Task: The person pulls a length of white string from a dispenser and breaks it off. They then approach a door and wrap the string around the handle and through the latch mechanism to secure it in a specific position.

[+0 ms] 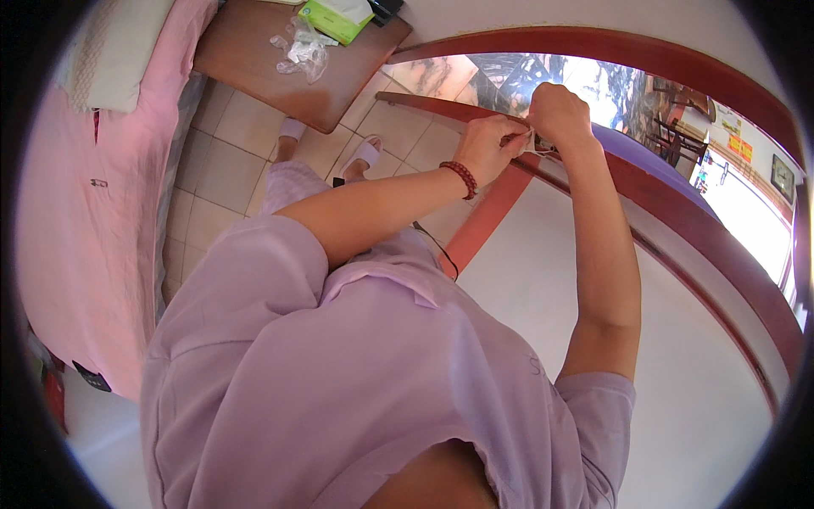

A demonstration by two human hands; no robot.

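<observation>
My left hand (486,149), with a dark red bead bracelet on its wrist, pinches a thin white cord (540,153) at the edge of a dark red wooden frame. My right hand (559,114) is curled just to its right, above the same spot; its fingertips are turned away, so what they hold is hidden. Between the hands, a small metal fitting (545,144) on the wood shows in part, with white strands about it.
A brown wooden table (254,51) holds a crumpled clear plastic bag (305,51) and a green tissue pack (334,22). A bed with a pink sheet (82,254) stands at left. Beyond the frame are a purple surface (648,165) and dark wooden chairs (677,140).
</observation>
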